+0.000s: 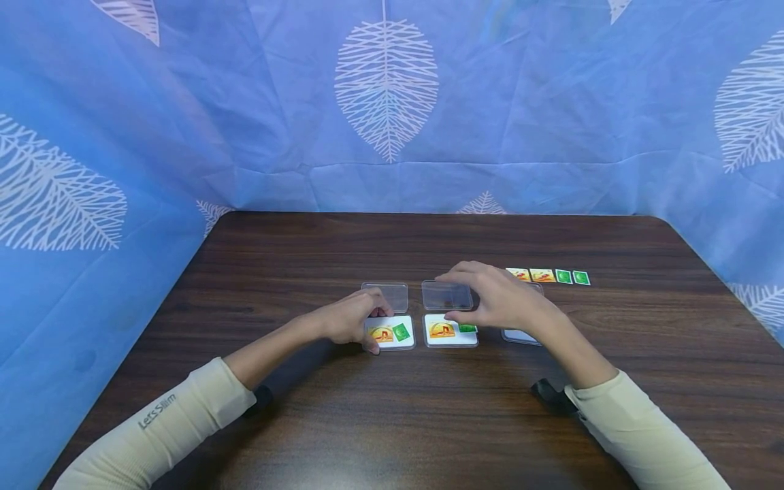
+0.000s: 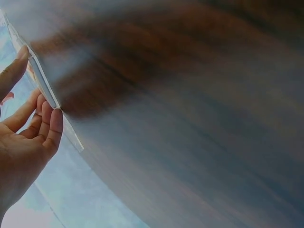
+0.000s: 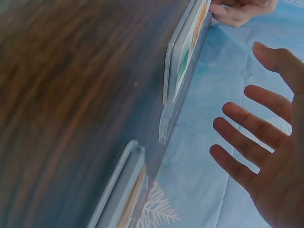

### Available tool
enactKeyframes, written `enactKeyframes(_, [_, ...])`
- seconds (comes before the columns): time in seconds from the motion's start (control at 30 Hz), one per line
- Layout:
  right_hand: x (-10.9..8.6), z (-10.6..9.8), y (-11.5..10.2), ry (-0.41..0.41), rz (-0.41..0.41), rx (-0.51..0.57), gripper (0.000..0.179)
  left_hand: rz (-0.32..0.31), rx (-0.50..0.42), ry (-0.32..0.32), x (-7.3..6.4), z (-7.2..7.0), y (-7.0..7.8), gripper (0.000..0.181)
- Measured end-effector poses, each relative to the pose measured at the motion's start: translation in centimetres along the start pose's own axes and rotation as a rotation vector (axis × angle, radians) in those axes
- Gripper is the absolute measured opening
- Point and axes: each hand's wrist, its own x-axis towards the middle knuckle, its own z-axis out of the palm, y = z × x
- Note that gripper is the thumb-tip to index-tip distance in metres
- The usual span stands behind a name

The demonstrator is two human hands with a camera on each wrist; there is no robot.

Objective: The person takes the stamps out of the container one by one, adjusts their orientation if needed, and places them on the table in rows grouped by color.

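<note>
Left hand (image 1: 352, 318) gripped one of three boxes (image 1: 398, 346); right hand (image 1: 499, 296) hung wide above another. Beyond that hand, four cards (image 1: 542, 275) showed. Left sleeve (image 1: 184, 408) read "Let's Slim".

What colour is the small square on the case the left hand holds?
The small square is green, showing best in the head view.
</note>
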Motion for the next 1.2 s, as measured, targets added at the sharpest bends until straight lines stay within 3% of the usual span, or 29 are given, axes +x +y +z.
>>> enactKeyframes(0.17, [0.3, 0.4, -0.3, 0.006, 0.004, 0.012, 0.056, 0.0, 0.002, -0.001, 0.1, 0.1, -0.1, 0.055])
enactKeyframes(0.43, [0.8, 0.7, -0.7, -0.035, -0.001, 0.146, 0.054, -0.012, 0.014, -0.007, 0.2, 0.1, -0.1, 0.054])
enactKeyframes(1.2, [2.4, 1.8, -2.4, -0.109, -0.099, 0.109, 0.043, -0.038, 0.005, -0.033, 0.4, -0.1, 0.0, 0.055])
